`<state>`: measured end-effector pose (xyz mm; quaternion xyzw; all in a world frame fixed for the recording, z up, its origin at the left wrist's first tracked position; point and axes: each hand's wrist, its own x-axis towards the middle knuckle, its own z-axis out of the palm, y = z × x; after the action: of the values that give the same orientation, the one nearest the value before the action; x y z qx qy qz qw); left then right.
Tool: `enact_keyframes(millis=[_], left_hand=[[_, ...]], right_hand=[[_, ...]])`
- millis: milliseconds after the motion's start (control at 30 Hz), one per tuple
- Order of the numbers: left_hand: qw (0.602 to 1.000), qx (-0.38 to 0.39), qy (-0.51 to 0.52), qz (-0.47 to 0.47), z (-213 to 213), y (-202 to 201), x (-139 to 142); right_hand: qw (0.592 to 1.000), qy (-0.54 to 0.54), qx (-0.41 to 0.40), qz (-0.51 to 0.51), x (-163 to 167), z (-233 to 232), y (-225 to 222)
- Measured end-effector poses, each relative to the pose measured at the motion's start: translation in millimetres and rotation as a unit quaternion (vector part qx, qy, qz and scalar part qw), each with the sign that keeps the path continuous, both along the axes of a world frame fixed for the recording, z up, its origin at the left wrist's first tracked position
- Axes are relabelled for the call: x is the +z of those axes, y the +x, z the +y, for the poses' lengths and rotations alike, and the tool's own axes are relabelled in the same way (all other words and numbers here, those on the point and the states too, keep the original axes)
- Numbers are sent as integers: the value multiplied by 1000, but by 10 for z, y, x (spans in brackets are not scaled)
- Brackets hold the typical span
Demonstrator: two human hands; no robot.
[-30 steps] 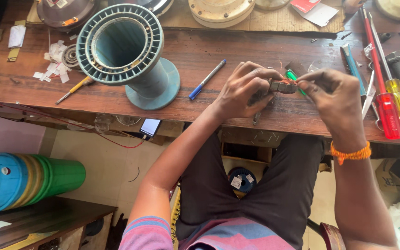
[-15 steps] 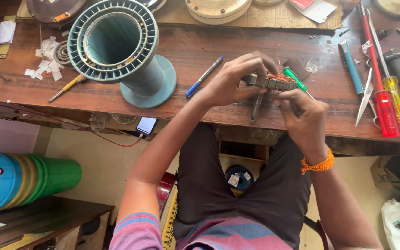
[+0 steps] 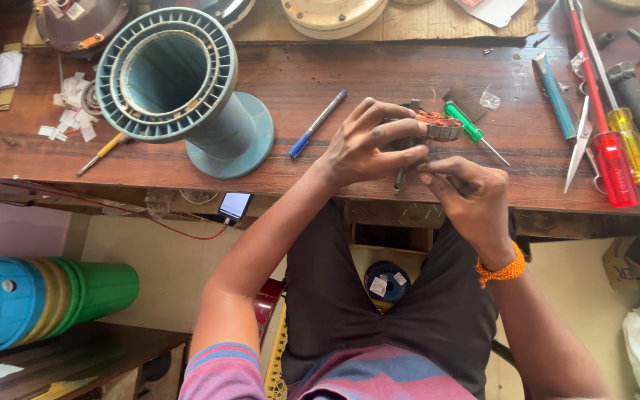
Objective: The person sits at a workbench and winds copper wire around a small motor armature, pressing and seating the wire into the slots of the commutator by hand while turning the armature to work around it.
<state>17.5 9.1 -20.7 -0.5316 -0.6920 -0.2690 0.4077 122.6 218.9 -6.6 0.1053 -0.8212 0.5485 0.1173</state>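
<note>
Both hands work near the bench (image 3: 187, 159) front edge: my left hand (image 3: 368, 144) grips the copper coil (image 3: 437, 124) steady while my right hand (image 3: 468, 194) pinches its wire.

A worn, dark brown wooden workbench (image 3: 320, 81) carries the things. Near its left end a large teal ribbed plastic spool (image 3: 179, 89) lies on its side, with white paper scraps (image 3: 72, 111) beside it. A blue pen (image 3: 318, 124) lies mid-bench near the front edge. Toward the right end lie a green-handled screwdriver (image 3: 472, 131), a red-handled screwdriver (image 3: 601, 118) and a yellow-handled screwdriver (image 3: 627, 141). A sheet of brown cardboard (image 3: 409, 26) lies along the back edge.
</note>
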Motion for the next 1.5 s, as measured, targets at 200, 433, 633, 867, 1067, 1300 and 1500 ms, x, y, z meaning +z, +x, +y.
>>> enact_keyframes(millis=[200,433,633,867,1067,1300,1500], left_hand=[[1000,23,13,6,18,94,61],[998,-13,50,-32,10,42,-39],[991,-26,96,-92,24,34,-122],[989,-26,96,-106,6,80,-79],[995,-21,62,-74,-16,85,-24],[992,-8,67,-107,27,71,-58],[994,-5,23,-106,71,45,-30]], right_hand=[[1000,12,18,1,134,-37,71],[995,92,-12,31,412,-4,-11],[986,154,-33,63,643,-71,-324],[996,78,41,-4,728,-126,-604],[995,37,88,-41,728,-24,-655],[993,79,67,-56,682,-18,-758],[993,51,23,-106,584,60,-910]])
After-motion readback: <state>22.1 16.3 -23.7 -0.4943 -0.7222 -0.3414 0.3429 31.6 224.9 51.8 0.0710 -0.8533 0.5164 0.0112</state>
